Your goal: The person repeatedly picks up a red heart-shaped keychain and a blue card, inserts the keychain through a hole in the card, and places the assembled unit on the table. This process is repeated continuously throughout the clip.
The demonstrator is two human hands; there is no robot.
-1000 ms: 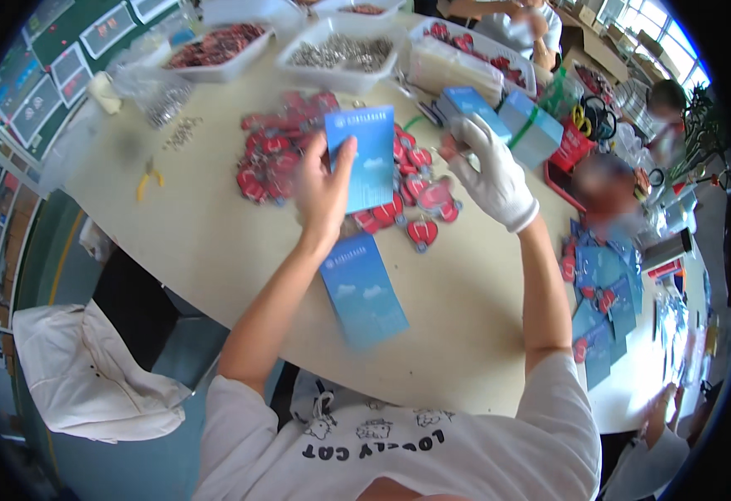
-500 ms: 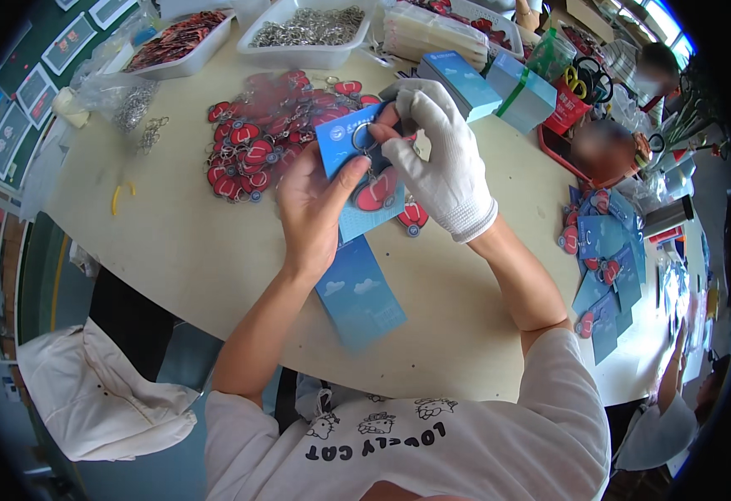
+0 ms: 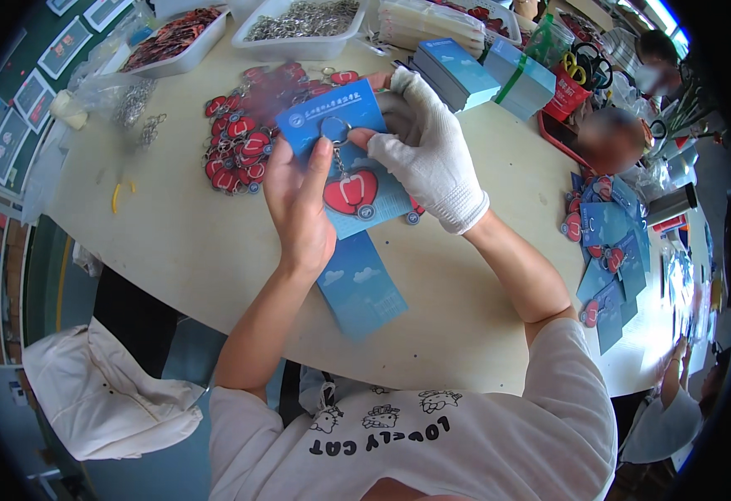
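A blue card (image 3: 359, 103) is held up over the table between both hands. On its face lies a red heart-shaped keychain (image 3: 350, 193), hanging by a short chain from a metal split ring (image 3: 335, 129). My bare left hand (image 3: 303, 200) grips the card's left side, thumb up by the ring. My right hand (image 3: 432, 154), in a white glove with bare thumb and finger tips showing, pinches the right side near the ring. Below the held card another blue card (image 3: 361, 288) with clouds lies flat on the table. A heap of similar red keychains (image 3: 240, 150) spreads behind my left hand.
White bins of metal keychain parts (image 3: 303, 21) and red pieces (image 3: 173, 42) stand at the back. Stacks of blue cards (image 3: 457, 71) sit back right, beside a red holder with scissors (image 3: 570, 88). Carded keychains (image 3: 607, 242) pile at the right. Other people are at the right.
The card has turned more face-up and shifted slightly left, so the whole heart now shows. My left thumb has moved up beside the ring, and my right hand has come slightly lower and left.
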